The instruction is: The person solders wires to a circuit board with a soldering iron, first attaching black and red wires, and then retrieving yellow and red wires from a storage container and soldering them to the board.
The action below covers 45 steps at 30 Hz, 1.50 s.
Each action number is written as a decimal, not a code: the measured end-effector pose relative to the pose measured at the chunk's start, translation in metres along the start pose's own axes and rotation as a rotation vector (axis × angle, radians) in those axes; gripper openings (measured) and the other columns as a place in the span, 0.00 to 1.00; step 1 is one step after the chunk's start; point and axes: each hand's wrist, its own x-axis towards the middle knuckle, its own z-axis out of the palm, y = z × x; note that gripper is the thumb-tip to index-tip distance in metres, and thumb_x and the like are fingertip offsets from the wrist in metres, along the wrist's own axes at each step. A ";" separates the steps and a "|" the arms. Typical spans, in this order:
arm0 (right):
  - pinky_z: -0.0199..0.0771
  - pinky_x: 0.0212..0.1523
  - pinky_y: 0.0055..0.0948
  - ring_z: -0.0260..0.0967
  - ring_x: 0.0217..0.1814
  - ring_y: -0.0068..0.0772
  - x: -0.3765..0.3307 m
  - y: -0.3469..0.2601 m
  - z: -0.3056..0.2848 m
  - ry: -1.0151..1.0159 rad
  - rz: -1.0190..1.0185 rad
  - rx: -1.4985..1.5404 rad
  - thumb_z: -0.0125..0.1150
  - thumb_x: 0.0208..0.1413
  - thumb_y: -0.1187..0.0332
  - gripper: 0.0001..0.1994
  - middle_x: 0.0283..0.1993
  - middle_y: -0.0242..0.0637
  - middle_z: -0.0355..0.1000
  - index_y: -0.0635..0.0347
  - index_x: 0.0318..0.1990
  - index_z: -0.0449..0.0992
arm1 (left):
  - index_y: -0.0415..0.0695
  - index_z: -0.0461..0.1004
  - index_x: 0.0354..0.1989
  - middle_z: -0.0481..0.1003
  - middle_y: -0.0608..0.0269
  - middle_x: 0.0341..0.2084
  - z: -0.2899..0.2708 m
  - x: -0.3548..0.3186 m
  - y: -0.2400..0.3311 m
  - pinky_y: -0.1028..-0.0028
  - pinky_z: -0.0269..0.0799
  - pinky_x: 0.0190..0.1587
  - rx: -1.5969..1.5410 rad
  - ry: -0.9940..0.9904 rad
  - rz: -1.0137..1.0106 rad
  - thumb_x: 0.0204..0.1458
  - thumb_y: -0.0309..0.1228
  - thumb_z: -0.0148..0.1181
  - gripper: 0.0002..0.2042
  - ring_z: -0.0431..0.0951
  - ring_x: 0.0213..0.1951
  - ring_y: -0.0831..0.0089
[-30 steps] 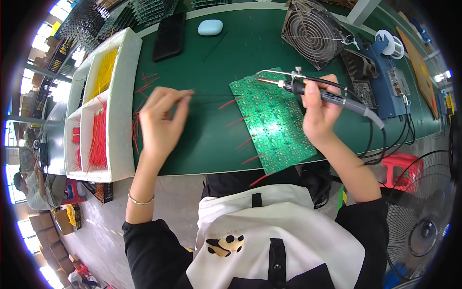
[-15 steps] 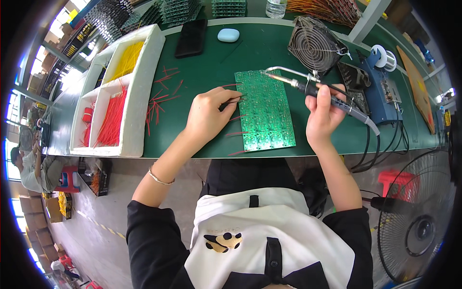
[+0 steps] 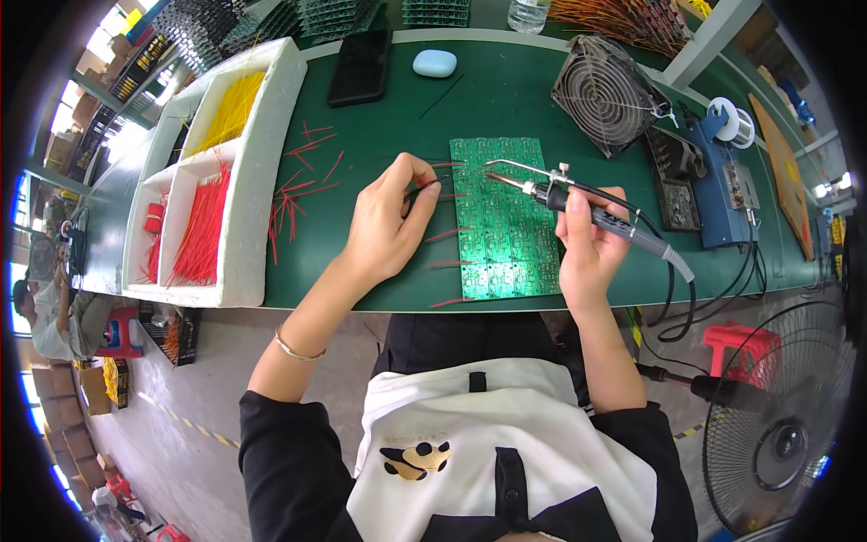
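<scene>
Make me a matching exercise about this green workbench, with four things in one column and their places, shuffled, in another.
Things
1. Grey-and-black pen-shaped soldering iron
2. Thin yellow wires
3. Light-blue rounded case
4. White round spool

Places
A. Just right of the flat black phone
B. Mounted on the blue metal box-shaped unit
C. Held in the person's right hand
D. In a compartment of the white foam box

Right pairs: 1-C, 2-D, 3-A, 4-B.
</scene>
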 end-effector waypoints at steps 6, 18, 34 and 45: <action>0.52 0.17 0.14 0.57 0.19 0.14 -0.006 -0.004 0.000 0.016 0.044 0.043 0.51 0.56 0.71 0.05 0.26 0.29 0.62 0.64 0.36 0.67 | 0.36 0.69 0.27 0.69 0.62 0.21 0.004 0.005 -0.015 0.78 0.58 0.19 -0.067 0.015 -0.010 0.46 0.21 0.56 0.03 0.63 0.17 0.79; 0.54 0.17 0.12 0.58 0.20 0.12 -0.012 -0.005 0.001 -0.019 0.083 0.007 0.52 0.55 0.75 0.05 0.26 0.31 0.64 0.64 0.37 0.67 | 0.39 0.75 0.26 0.73 0.63 0.20 0.008 0.007 -0.015 0.80 0.57 0.18 -0.003 0.040 -0.043 0.42 0.22 0.61 0.03 0.66 0.17 0.81; 0.52 0.15 0.12 0.57 0.18 0.12 -0.012 -0.006 0.004 -0.017 0.050 -0.064 0.51 0.56 0.70 0.05 0.24 0.30 0.63 0.63 0.36 0.66 | 0.37 0.76 0.26 0.74 0.69 0.19 0.013 0.005 -0.018 0.86 0.52 0.17 -0.026 0.083 -0.020 0.42 0.21 0.61 0.02 0.60 0.17 0.91; 0.53 0.16 0.12 0.59 0.19 0.14 -0.014 -0.002 -0.002 -0.052 0.046 -0.110 0.51 0.56 0.72 0.05 0.25 0.30 0.63 0.63 0.36 0.66 | 0.38 0.77 0.25 0.74 0.69 0.18 0.011 0.004 -0.015 0.86 0.52 0.17 -0.007 0.086 -0.019 0.42 0.21 0.61 0.02 0.60 0.17 0.92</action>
